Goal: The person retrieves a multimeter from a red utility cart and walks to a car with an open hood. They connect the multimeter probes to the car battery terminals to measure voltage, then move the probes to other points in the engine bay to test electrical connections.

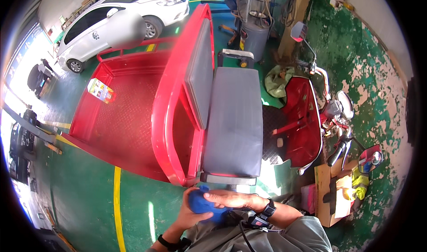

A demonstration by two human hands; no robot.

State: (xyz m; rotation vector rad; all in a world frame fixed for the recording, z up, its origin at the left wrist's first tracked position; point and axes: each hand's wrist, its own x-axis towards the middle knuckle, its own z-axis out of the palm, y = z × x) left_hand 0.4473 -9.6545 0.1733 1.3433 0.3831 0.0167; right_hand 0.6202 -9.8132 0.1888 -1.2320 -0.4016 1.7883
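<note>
Close to my body, both hands are on a bunched blue cloth (205,208). My left hand (187,215) is closed round its left side, thumb across the front. From the right, my right hand (230,199) lies over the top of the cloth with its fingers pressed on it. Just beyond my hands stands a red cargo tricycle (159,132). Its grey padded seat (234,120) is the part nearest to them, and a grey backrest (199,76) rises beside the seat. The hands and the tricycle are apart, as far as I can see.
The cargo bed (126,114) spreads left, with a colourful printed box (101,91) in it. Handlebars and mirrors (343,105) jut out at the right, near a peeling green wall (378,118). A cardboard box (327,198) stands low right. A white car (93,36) is parked far left.
</note>
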